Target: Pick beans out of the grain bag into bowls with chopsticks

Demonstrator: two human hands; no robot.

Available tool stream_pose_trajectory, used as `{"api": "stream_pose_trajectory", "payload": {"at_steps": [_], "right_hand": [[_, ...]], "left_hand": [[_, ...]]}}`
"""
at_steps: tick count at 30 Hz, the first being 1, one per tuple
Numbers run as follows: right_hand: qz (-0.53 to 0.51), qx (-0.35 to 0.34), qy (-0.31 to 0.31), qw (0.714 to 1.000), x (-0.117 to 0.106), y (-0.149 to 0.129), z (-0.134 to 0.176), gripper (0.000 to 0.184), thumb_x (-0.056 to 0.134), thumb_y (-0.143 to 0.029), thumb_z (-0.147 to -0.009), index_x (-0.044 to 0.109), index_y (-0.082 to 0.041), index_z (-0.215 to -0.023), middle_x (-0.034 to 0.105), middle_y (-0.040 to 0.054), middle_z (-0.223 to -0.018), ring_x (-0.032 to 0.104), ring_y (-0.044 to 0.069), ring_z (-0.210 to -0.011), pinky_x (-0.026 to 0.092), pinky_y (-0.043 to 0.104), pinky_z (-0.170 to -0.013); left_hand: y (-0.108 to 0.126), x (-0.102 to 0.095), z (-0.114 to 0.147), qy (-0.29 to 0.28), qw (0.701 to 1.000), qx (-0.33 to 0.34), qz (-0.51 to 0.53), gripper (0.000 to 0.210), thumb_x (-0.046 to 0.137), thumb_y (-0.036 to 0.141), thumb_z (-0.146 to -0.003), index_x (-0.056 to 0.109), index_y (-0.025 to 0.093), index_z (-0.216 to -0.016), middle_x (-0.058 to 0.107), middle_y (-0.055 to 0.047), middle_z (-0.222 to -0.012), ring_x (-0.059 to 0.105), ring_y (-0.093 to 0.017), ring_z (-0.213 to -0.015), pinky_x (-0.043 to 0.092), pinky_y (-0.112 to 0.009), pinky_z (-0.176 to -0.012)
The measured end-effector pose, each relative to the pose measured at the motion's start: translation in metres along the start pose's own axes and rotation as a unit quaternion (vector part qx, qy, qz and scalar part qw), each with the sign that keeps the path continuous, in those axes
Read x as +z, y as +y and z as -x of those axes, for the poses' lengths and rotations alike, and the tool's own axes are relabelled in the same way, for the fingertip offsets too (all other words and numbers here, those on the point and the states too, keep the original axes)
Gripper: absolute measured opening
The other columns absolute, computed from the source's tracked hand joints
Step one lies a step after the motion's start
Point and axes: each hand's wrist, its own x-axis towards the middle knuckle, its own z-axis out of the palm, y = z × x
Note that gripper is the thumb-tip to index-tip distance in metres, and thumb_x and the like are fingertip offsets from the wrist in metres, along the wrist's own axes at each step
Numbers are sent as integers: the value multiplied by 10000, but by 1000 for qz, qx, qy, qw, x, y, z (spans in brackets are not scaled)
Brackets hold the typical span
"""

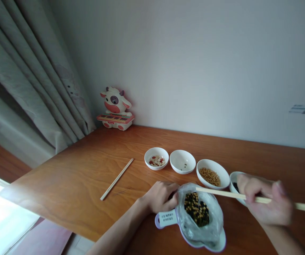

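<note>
Mixed beans (196, 209) in a plastic bag (216, 212) on lilac dish (222, 242), lower centre-right of frame. My left hand (161, 196) curls its fingers at bag edge; can't tell if pinching. My right hand (266, 202), lower right, clamps chopsticks (222, 192), tips over bag. White bowls (181, 158) above.

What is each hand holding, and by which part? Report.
Right hand: at least one chopstick, held partway along. Left hand: at the plastic bag's edge; grip unclear.

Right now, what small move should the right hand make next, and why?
Probably lower the chopstick tip toward the mixed beans: it shows no bean, the right hand holds it by the plastic bag, and the left hand is at the bag's edge.
</note>
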Motion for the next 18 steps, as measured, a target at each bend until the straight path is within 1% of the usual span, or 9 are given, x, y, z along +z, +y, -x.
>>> {"api": "stream_pose_trajectory", "payload": {"at_steps": [3, 5, 8, 10, 12, 15, 18], "right_hand": [[-11, 16, -27, 999, 4, 1, 10, 737, 183, -497, -1092, 642, -232, -579, 466, 44, -474, 421, 186, -505, 334, 392, -557], [-4, 26, -33, 999, 7, 6, 17, 731, 196, -505, -1092, 622, -228, -566, 470, 41, -467, 429, 179, -502, 329, 380, -545], [43, 53, -63, 996, 10, 14, 24, 722, 225, -518, -1092, 614, -226, -558, 496, 40, -475, 455, 173, -505, 330, 370, -546], [81, 64, -83, 991, 10, 16, 27, 711, 242, -534, -1091, 624, -226, -577, 526, 37, -499, 477, 171, -515, 336, 366, -555], [99, 55, -80, 990, 9, 17, 29, 710, 225, -536, -1094, 620, -228, -590, 530, 29, -510, 484, 166, -518, 347, 361, -562], [97, 41, -54, 993, 10, 18, 33, 698, 180, -478, -1109, 603, -232, -611, 526, 22, -531, 497, 165, -530, 371, 352, -571], [123, 42, -70, 989, 11, 21, 36, 607, 232, -406, -1112, 609, -227, -671, 564, 24, -600, 549, 168, -581, 400, 350, -605]], "left_hand": [[-1, 0, 0, -7, 1000, -2, 7, 167, 470, 295, -1001, 586, 197, -1072, 744, -68, -941, 707, -216, -788, 448, -283, -685], [-1, -1, 0, -11, 1000, 0, 14, 162, 473, 289, -996, 579, 198, -1077, 744, -68, -950, 706, -215, -793, 457, -283, -694], [1, -3, 0, -15, 1000, 5, 28, 137, 446, 281, -1016, 558, 203, -1019, 728, -58, -936, 693, -200, -795, 461, -274, -710], [2, -5, -1, -14, 999, 13, 31, 128, 442, 279, -1015, 548, 207, -1015, 719, -53, -929, 686, -197, -797, 460, -273, -715], [2, -6, -1, -12, 999, 15, 31, 118, 445, 281, -1011, 539, 210, -1012, 711, -51, -919, 678, -194, -784, 455, -274, -709], [1, -4, 0, -11, 999, 9, 32, 110, 446, 276, -1006, 532, 209, -1006, 709, -50, -916, 675, -194, -776, 456, -276, -710], [0, -2, 1, -16, 999, 4, 44, 120, 444, 277, -1009, 540, 207, -1029, 714, -52, -930, 682, -195, -791, 466, -270, -719]]}}
